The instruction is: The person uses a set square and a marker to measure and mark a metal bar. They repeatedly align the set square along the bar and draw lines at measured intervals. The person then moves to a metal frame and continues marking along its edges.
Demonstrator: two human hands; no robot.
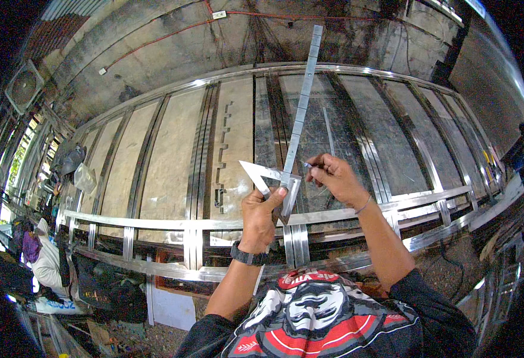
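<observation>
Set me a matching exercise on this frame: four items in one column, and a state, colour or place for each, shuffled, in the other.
Column 1
1. Left hand
2. Right hand
3. Watch
4. Metal strip

Column 2
A. Long and silver, with dark cross marks
B. Fingers bent, just right of the strip
C. Black, worn below the left hand in the picture
D. Gripping a silver triangular square

Right pairs: 1-D, 2-B, 3-C, 4-A

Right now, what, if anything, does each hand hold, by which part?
The left hand grips the triangular square by its lower-left side; whatever the right hand pinches is too small to tell.
</observation>
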